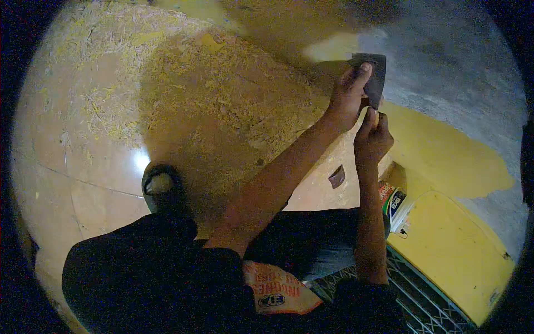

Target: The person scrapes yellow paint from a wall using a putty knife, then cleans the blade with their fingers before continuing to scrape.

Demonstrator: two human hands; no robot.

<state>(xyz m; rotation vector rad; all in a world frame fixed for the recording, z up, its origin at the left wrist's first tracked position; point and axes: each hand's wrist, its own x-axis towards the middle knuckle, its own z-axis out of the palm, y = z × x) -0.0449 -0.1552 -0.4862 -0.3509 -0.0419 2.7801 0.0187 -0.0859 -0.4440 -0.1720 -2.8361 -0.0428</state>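
The left hand (346, 99) was raised against the wall, thumb and fingers pinched on a dark grey flat rectangular piece (374, 78), either a scraper blade or an abrasive sheet; which one could not be told. The piece stood nearly upright, close to the grey bare wall (445, 61), just above the remaining yellow paint patch (445, 153). The right hand (371, 138) sat directly below, fingers curled shut at the piece's lower end, probably to steady it while the upper hand guided the edge.

Yellow flakes and shavings (194, 94) lay thick over the glossy tiled floor (94, 183), most likely fallen from the wall. A small dark scrap (336, 176) lay on the floor near the forearms. A printed packet (394, 203) leaned beside a yellow rounded container (450, 250), both within easy reach at the right. A black shoe (161, 186) showed at the left.
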